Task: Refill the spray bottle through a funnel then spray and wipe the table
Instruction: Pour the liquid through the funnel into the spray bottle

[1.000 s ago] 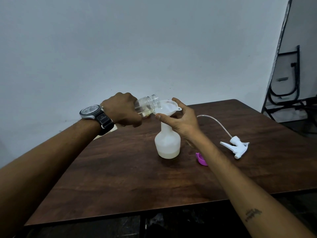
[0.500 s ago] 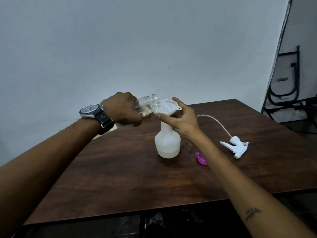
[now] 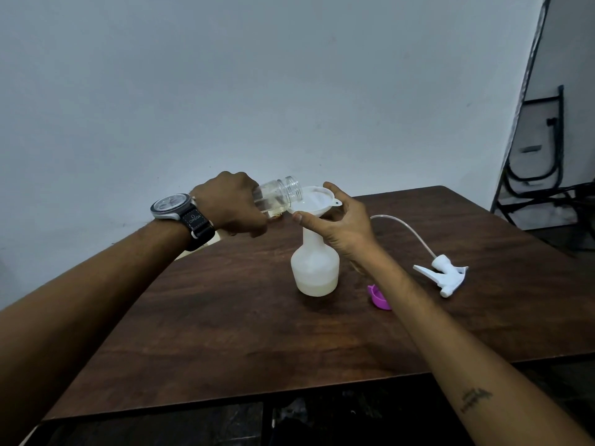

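Where our left fingers point(image 3: 257, 227) lie: wrapped right round the jar point(image 3: 278, 197), clamped on its body, knuckles up.
Left hand point(image 3: 230, 204): raised off the table, holding the jar out towards the funnel.
Jar: clear, tipped nearly onto its side, with its open mouth just over the funnel's left rim. A little yellowish liquid sits at its low side, and we cannot tell whether any is running out.
Right fingers point(image 3: 331, 189): curved round the far edge of the funnel point(image 3: 314, 201) with our thumb on the near edge, so the rim is pinched between them.
Right hand point(image 3: 346, 228): cupped beside the funnel, with the wrist dropping behind the bottle's shoulder.
Funnel: white, sitting upright in the neck of the spray bottle point(image 3: 315, 268).
Spray bottle: white and translucent, standing upright near the middle of the table point(image 3: 225, 333), with a shallow band of pale liquid at the bottom.
Trigger head point(image 3: 446, 275): off the bottle and lying on the table well to its right. Its clear tube point(image 3: 405, 226) arches back towards our right wrist.
Pink cap point(image 3: 378, 297): on the table near the bottle's right side, partly hidden by our right forearm.
Wrists: a watch point(image 3: 175, 206) on a dark strap on the left, and a small tattoo point(image 3: 475, 399) on the right forearm.
Table: dark wood, set against a pale wall point(image 3: 257, 91).
Far right: a black folded frame point(image 3: 541, 175) leans by the wall.
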`<state>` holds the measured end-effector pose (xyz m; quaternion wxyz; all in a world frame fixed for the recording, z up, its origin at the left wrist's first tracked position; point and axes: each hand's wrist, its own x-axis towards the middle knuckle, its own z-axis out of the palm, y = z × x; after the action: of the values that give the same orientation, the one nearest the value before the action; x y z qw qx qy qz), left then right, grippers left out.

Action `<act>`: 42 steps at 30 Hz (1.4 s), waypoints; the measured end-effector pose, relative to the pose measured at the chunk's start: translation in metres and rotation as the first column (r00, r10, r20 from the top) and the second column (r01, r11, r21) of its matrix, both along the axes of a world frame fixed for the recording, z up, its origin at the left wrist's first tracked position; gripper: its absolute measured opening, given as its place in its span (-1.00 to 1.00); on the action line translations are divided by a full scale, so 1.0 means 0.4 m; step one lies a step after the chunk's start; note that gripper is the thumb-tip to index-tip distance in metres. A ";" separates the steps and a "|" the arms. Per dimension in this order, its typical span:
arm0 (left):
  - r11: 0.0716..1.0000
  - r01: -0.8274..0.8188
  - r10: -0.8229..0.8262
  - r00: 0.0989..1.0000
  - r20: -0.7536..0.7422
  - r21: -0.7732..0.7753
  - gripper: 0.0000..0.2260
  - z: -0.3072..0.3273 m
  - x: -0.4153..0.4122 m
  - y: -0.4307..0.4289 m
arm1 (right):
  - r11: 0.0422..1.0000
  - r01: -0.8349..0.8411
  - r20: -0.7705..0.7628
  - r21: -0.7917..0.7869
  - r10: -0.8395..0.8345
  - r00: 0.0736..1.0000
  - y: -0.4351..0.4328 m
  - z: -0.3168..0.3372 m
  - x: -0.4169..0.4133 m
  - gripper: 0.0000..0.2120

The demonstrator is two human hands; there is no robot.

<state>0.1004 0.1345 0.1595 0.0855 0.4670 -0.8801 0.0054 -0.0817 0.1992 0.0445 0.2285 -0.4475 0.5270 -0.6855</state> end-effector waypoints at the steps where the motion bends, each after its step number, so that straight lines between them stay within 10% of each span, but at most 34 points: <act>1: 1.000 -0.003 0.003 1.000 -0.003 0.006 -0.61 0.001 0.000 0.001 | 1.000 0.001 0.000 -0.001 -0.001 1.000 -0.002 -0.002 -0.001 -0.10; 23: 1.000 -0.016 0.016 1.000 -0.007 -0.004 -0.62 -0.002 -0.002 0.001 | 1.000 -0.008 -0.057 -0.012 0.007 0.998 -0.004 -0.011 -0.013 -0.60; 42: 1.000 -0.014 0.014 1.000 0.010 -0.015 -0.66 0.000 -0.005 0.002 | 1.000 0.010 -0.048 -0.001 -0.010 0.999 -0.009 -0.013 -0.012 -0.32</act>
<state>0.0985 0.1352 0.1596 0.0844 0.4724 -0.8772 0.0149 -0.0863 0.1954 0.0393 0.2121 -0.4613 0.5342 -0.6759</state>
